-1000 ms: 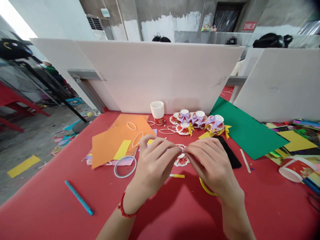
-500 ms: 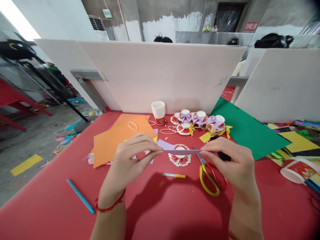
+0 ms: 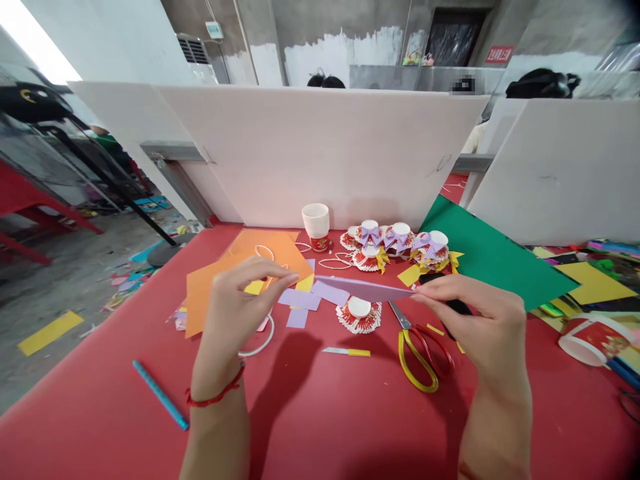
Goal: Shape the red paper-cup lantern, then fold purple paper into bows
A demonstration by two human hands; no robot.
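In the head view, a purple paper strip [image 3: 367, 289] is pinched at one end by the right hand [image 3: 483, 320], while the left hand [image 3: 240, 303], fingertips together, is held just clear of the other. Beyond the grip, several frilled cups [image 3: 367, 261] are already trimmed with purple bows [image 3: 399, 237]; below the strip, one bare-topped cup [image 3: 359, 307] is apparently left untrimmed.

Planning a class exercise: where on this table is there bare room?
Bare: red tabletop between the forearms, nearer than knife and scissors; also around the teal pen. Crowded beyond the knife: purple paper, orange sheets, bow-trimmed pieces.
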